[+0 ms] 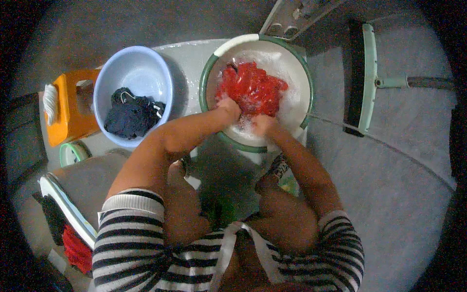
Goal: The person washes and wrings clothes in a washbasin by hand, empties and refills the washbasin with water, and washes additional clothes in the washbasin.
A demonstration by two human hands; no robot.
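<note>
A wet red cloth lies bunched in splashing water inside a round white basin with a green rim. My left hand is closed on the cloth's near left edge, its fingers partly lost in the fabric. Beside it, at the near right edge of the cloth, my right hand is curled and a little blurred; it appears to grip the cloth too. Bubbles and churned water surround both hands.
Left of the basin stands a light blue tub holding dark clothes. An orange stool with a white twisted item is farther left. A green squeegee lies right, and a thin hose runs to the basin.
</note>
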